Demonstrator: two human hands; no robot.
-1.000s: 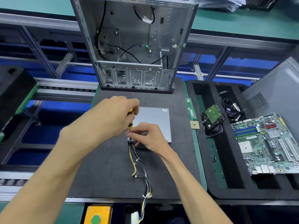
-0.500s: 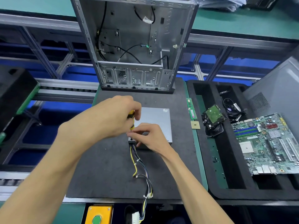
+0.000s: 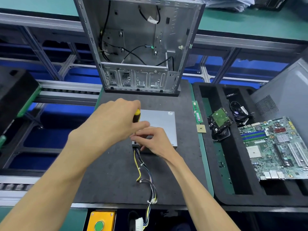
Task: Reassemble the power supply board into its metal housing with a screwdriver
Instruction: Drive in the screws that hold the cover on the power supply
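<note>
At centre, on a dark textured mat (image 3: 108,172), lies the flat grey metal housing (image 3: 160,124), rectangular, with a yellow-and-black cable bundle (image 3: 141,170) leaving its near-left corner toward 6 o'clock. The left hand (image 3: 113,124) curls around a yellow-and-black screwdriver (image 3: 137,115) standing upright on that corner; the right hand (image 3: 154,140) pinches the shaft near the tip. At 12 o'clock stands an open steel case (image 3: 138,47). At 3 o'clock, a black foam tray (image 3: 208,147) holds a hard drive (image 3: 220,119), cables (image 3: 240,114) and a green motherboard (image 3: 273,147).

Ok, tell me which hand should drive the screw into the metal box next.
Left. The left hand already grips the screwdriver upright over the metal box corner; the right hand only steadies near the tip.
</note>
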